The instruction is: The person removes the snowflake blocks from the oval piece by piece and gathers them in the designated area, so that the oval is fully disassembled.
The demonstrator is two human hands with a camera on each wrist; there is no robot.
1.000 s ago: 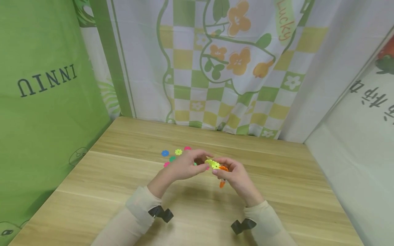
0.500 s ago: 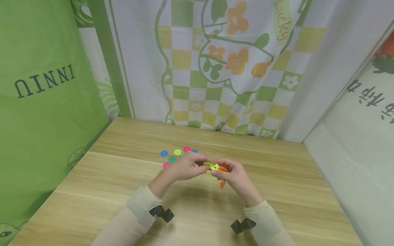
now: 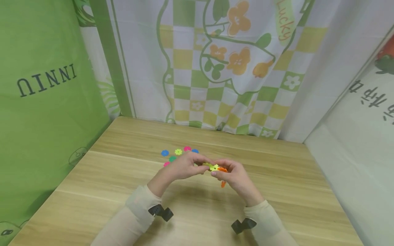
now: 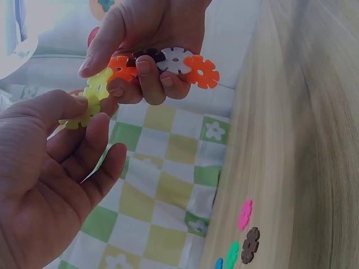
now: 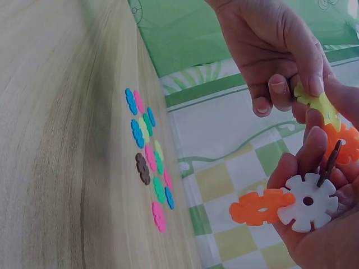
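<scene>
Right hand (image 3: 235,176): grip grasping linked disc chain (image 5: 297,204). Left hand (image 3: 183,167): grip pinching yellow disc (image 4: 84,115) at chain's end. Loose discs (image 3: 178,153): tabletop (image 3: 123,177), toward far edge.

Loose discs (image 3: 176,154) (partly behind the left hand (image 3: 184,167)) look tiny.

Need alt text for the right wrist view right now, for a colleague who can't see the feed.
The right hand holds a chain of snowflake discs, orange, white, brown and orange, while the left hand pinches a yellow disc at the chain's top end. More loose discs in mixed colours lie on the wooden table behind.
</scene>
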